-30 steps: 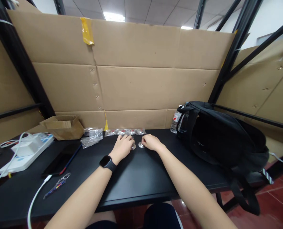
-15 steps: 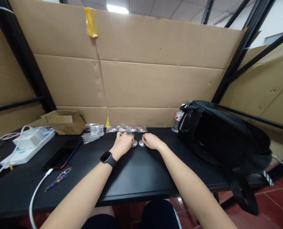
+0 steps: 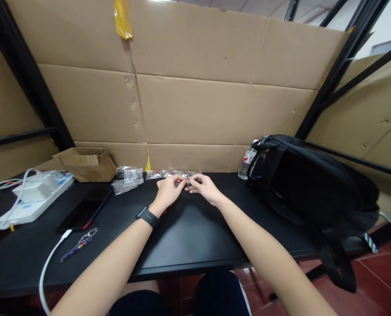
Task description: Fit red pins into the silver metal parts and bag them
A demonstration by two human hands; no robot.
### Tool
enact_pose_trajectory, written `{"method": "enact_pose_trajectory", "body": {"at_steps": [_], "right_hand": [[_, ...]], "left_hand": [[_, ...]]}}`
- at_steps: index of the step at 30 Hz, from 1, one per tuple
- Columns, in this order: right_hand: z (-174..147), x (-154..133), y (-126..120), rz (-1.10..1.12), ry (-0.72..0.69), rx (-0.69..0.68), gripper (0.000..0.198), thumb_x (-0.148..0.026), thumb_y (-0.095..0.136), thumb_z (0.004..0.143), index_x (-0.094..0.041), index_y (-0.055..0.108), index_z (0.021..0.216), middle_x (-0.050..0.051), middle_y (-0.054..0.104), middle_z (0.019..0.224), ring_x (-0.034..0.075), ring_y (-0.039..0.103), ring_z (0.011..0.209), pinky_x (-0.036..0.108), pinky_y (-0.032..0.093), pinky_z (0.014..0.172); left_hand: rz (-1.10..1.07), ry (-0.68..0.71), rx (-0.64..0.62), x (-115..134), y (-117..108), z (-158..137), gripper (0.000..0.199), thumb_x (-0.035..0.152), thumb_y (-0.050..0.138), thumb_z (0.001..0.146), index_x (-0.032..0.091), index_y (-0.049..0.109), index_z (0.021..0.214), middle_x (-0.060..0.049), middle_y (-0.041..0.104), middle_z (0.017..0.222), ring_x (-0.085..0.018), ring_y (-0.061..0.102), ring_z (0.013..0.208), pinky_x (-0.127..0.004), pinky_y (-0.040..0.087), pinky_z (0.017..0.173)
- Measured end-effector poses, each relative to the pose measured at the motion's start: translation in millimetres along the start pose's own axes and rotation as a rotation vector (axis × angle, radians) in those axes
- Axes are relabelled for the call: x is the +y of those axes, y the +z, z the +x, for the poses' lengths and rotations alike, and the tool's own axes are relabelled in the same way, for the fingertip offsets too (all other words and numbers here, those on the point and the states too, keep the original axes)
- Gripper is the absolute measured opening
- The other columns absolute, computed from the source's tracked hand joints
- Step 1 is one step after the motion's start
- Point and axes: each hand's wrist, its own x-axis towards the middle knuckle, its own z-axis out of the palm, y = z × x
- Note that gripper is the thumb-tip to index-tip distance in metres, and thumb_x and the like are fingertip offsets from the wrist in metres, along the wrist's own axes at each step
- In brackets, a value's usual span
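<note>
Over black desk point(image 3: 195, 241), pinching small thing point(image 3: 187, 181) between left hand point(image 3: 168, 190) and right hand point(image 3: 208, 188). Dead 12 o'clock, midway; can't tell long axis.

We look out from one camera on the person's head. It points forward and down at the left hand point(image 3: 167, 192) and right hand point(image 3: 207, 189), quite near, across the black table point(image 3: 195, 237), with the cardboard wall point(image 3: 195, 114) farther back.
</note>
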Motion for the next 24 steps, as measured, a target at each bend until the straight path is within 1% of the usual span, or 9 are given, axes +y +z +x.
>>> {"method": "enact_pose_trajectory", "body": {"at_steps": [5,9,11,13,14,16,19,22,24], "right_hand": [[-4.4,-8.1,-1.2,0.108,0.056,-0.048,0.041,-0.030,0.079,0.082,-0.026,0.063,0.120,0.005,0.071,0.108,0.017,0.077,0.078,0.031,0.063,0.075],[-4.7,-9.4,-4.1,0.169,0.093,-0.071,0.042,-0.028,0.080,0.081,-0.021,0.066,0.120,0.009,0.072,0.111,0.019,0.077,0.083,0.035,0.063,0.087],[-4.0,-8.7,-5.2,0.183,0.064,-0.050,0.047,-0.027,0.084,0.077,-0.022,0.066,0.119,0.009,0.072,0.115,0.020,0.077,0.085,0.036,0.062,0.088],[-2.2,-7.5,-7.7,0.152,0.028,-0.011,0.051,-0.026,0.087,0.073,-0.022,0.065,0.119,0.008,0.072,0.116,0.019,0.076,0.083,0.035,0.063,0.085],[-0.8,-6.7,-9.9,0.114,0.015,0.019,0.052,-0.026,0.087,0.072,-0.022,0.065,0.119,0.008,0.072,0.115,0.018,0.076,0.081,0.034,0.063,0.083],[2.7,-4.8,-16.9,-0.016,-0.011,0.088,0.051,-0.026,0.084,0.073,-0.022,0.065,0.120,0.008,0.073,0.111,0.018,0.074,0.079,0.034,0.062,0.079],[7.5,-3.0,-31.3,-0.359,-0.101,0.186,0.047,-0.023,0.081,0.074,-0.022,0.068,0.120,0.006,0.074,0.104,0.018,0.072,0.086,0.036,0.059,0.084],[8.5,-5.5,-44.3,-0.749,-0.220,0.189,0.045,-0.021,0.079,0.075,-0.022,0.072,0.119,0.006,0.072,0.105,0.019,0.069,0.091,0.036,0.054,0.091],[6.8,-9.9,-49.3,-0.923,-0.278,0.149,0.045,-0.021,0.079,0.075,-0.022,0.073,0.120,0.008,0.068,0.109,0.018,0.067,0.089,0.034,0.052,0.089]], "left_hand": [[0.023,0.061,-0.040,2.0,-4.2,-1.2,0.020,0.035,0.056,0.096,0.027,0.074,0.098,-0.001,0.078,0.103,-0.025,0.069,0.100,-0.042,0.037,0.100],[0.105,0.119,-0.018,-1.3,-5.7,-1.2,0.021,0.038,0.059,0.094,0.029,0.072,0.108,-0.004,0.073,0.118,-0.028,0.061,0.116,-0.044,0.036,0.099],[0.168,0.113,0.007,-9.2,-6.3,0.3,0.034,0.043,0.063,0.091,0.028,0.065,0.121,-0.007,0.067,0.129,-0.030,0.056,0.125,-0.045,0.036,0.101],[0.238,0.088,-0.024,-21.2,-7.7,2.4,0.045,0.044,0.064,0.089,0.026,0.059,0.131,-0.010,0.062,0.136,-0.032,0.052,0.130,-0.047,0.035,0.104],[0.270,0.085,-0.076,-27.8,-8.6,3.5,0.047,0.043,0.064,0.089,0.025,0.059,0.132,-0.011,0.061,0.138,-0.033,0.052,0.131,-0.047,0.036,0.105],[0.311,0.112,-0.229,-39.1,-10.2,5.2,0.043,0.039,0.064,0.088,0.024,0.062,0.129,-0.010,0.062,0.137,-0.032,0.055,0.128,-0.045,0.038,0.106],[0.302,0.198,-0.420,-44.8,-9.9,5.1,0.037,0.035,0.063,0.088,0.024,0.067,0.123,-0.008,0.066,0.132,-0.027,0.061,0.122,-0.038,0.043,0.105],[0.287,0.272,-0.503,-36.3,-5.3,1.5,0.039,0.033,0.058,0.091,0.026,0.066,0.128,-0.007,0.063,0.137,-0.025,0.061,0.123,-0.036,0.043,0.108],[0.313,0.300,-0.546,-27.5,-1.5,-2.0,0.042,0.034,0.054,0.093,0.027,0.064,0.134,-0.008,0.059,0.143,-0.026,0.060,0.127,-0.039,0.043,0.110]]}}
